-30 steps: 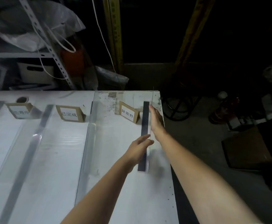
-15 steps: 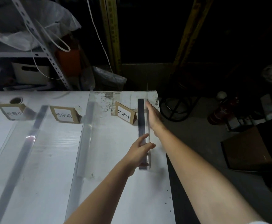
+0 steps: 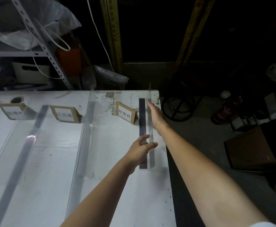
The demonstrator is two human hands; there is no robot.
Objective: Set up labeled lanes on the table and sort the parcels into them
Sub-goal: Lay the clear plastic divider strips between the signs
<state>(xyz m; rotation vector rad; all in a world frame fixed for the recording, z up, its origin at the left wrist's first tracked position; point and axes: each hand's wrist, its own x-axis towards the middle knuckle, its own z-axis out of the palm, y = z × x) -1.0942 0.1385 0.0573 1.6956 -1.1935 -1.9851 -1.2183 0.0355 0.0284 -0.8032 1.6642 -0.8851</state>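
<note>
My left hand [image 3: 141, 149] pinches the acrylic divider [image 3: 151, 158] at its near end. My right hand [image 3: 157, 116] presses flat, unclenched, against its side.

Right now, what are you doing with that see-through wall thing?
A person holds a clear divider upright near the right edge of the white table. The left hand pinches its near end; the right hand lies flat against its far part. Three label cards stand at the far end. No parcels are in view.
</note>
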